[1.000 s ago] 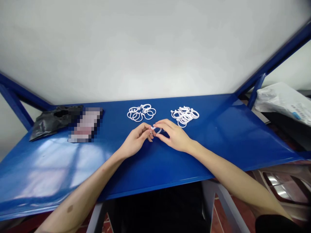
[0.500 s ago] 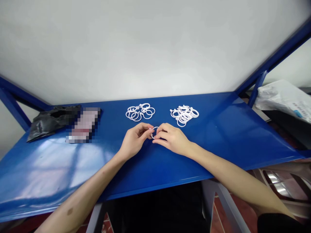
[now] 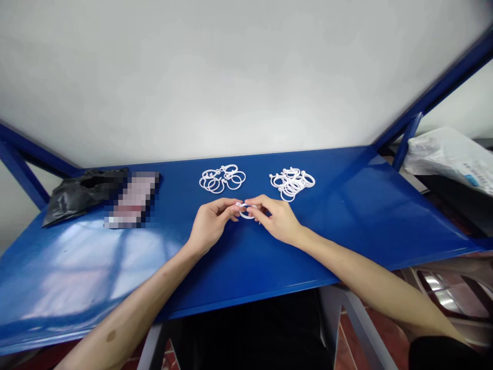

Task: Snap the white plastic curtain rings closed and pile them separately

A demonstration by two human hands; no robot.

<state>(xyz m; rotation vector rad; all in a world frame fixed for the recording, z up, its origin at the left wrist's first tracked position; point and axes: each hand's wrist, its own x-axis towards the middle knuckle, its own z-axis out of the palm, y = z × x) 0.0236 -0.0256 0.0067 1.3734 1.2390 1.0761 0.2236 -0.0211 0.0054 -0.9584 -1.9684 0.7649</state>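
Note:
A white plastic ring [image 3: 247, 217], like a curtain ring, is pinched between my two hands just above the blue table. My left hand [image 3: 211, 222] grips its left side near a small knob, thumb against fingers. On the other side, my right hand [image 3: 278, 218] pinches the ring's upper right part; its fingertips partly cover the ring. Beyond my left hand lies a loose group of similar white rings [image 3: 213, 183]. A denser pile of white rings [image 3: 292, 184] lies beyond my right hand.
The blue table [image 3: 246, 272] backs onto a pale wall. At its left are a black plastic bag [image 3: 73, 198] and a pixelated flat object [image 3: 133, 199]. Blue frame bars [image 3: 404, 139] rise at both sides. A white plastic package [image 3: 449, 156] sits beyond the right bar.
The ring has turned between my fingers and its loop now faces up more. My right fingers have shifted to its upper right part. Both groups of rings are unchanged.

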